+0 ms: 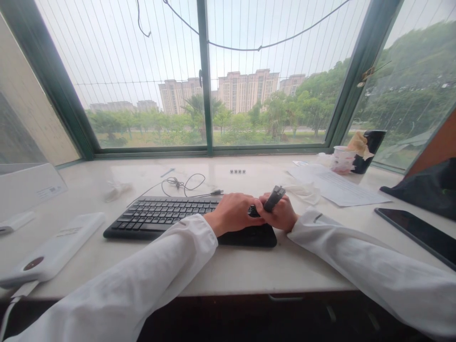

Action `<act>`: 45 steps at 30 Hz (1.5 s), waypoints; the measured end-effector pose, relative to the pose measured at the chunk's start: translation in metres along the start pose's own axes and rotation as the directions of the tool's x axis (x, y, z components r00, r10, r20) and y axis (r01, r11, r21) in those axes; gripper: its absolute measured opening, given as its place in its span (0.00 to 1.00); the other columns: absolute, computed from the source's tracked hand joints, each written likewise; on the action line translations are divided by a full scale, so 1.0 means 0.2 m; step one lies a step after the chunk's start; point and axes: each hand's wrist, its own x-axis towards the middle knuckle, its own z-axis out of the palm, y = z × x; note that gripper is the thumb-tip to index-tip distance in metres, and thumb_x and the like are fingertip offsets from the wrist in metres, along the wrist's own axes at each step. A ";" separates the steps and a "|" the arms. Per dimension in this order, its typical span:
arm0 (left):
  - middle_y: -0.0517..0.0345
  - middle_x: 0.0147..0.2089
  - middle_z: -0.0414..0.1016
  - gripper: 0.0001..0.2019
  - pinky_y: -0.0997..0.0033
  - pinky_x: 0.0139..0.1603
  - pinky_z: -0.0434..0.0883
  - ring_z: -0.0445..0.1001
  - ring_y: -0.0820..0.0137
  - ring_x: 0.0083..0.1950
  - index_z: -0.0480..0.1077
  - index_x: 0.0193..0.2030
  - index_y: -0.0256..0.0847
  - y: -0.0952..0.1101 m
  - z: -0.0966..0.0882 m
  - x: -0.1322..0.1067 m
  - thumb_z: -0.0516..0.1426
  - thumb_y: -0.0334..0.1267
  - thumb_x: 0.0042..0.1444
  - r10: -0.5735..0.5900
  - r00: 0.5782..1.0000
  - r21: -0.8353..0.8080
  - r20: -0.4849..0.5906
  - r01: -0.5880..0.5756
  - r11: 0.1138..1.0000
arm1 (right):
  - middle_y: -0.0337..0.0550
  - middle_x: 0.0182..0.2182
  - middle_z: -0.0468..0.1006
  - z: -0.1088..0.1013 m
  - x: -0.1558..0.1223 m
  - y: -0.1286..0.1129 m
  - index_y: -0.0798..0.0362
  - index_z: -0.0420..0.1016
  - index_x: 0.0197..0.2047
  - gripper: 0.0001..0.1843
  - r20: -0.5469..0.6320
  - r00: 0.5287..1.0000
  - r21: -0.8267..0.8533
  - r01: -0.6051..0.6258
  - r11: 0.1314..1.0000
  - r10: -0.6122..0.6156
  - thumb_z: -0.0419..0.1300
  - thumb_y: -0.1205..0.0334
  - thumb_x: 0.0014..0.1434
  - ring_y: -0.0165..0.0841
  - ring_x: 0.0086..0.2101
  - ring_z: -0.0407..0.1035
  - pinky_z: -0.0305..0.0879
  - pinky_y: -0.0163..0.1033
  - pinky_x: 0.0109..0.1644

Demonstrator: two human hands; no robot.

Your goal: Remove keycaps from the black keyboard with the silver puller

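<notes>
A white counter [249,273] runs beneath a green-framed window [204,95]. Four small dark pieces [235,171] line up toward the counter's back edge; one black keyboard [167,214] lies near the front edge. Above its right end, the right hand [280,213] grips one dark tool [274,198]; the left hand's [231,213] hold is unclear.

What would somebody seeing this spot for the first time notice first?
Probably the left hand and right hand, meeting over the right end of the black keyboard, the right gripping a dark blocky object. Behind them, a big green-framed window looks out on apartment blocks. Between keyboard and window, four small dark pieces, probably keycaps, sit in a row.
</notes>
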 end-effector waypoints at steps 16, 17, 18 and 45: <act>0.62 0.39 0.81 0.24 0.71 0.33 0.64 0.77 0.62 0.40 0.76 0.39 0.50 -0.02 -0.01 0.00 0.56 0.67 0.51 -0.005 1.000 -0.006 0.016 0.005 1.000 | 0.39 0.15 0.66 -0.01 0.01 0.00 0.51 0.65 0.20 0.20 -0.014 0.999 -0.009 0.048 0.999 -0.049 0.50 0.58 0.64 0.28 0.19 0.59 0.55 0.35 0.27; 0.62 0.39 0.81 0.24 0.70 0.34 0.64 0.78 0.62 0.40 0.76 0.39 0.50 -0.02 -0.01 0.00 0.56 0.68 0.51 -0.011 1.000 -0.009 0.014 0.011 1.000 | 0.39 0.15 0.67 -0.01 0.00 0.01 0.51 0.65 0.20 0.20 -0.016 0.998 0.001 0.057 0.998 -0.057 0.50 0.59 0.64 0.28 0.19 0.59 0.55 0.35 0.27; 0.62 0.39 0.81 0.25 0.70 0.34 0.63 0.78 0.62 0.40 0.76 0.39 0.51 -0.02 -0.01 0.00 0.56 0.68 0.51 -0.013 1.000 -0.012 0.014 0.013 1.000 | 0.39 0.15 0.67 -0.01 0.00 0.01 0.52 0.66 0.20 0.21 -0.012 0.998 0.001 0.058 0.998 -0.058 0.50 0.59 0.64 0.28 0.19 0.59 0.55 0.35 0.27; 0.61 0.38 0.79 0.16 0.71 0.28 0.55 0.75 0.66 0.37 0.73 0.39 0.48 -0.01 0.01 -0.01 0.55 0.56 0.57 0.055 0.998 0.072 0.002 -0.055 0.996 | 0.31 0.13 0.61 0.00 0.00 0.01 0.51 0.57 0.20 0.18 -0.118 0.910 -0.014 0.399 0.917 -0.398 0.57 0.70 0.58 0.25 0.16 0.50 0.52 0.35 0.22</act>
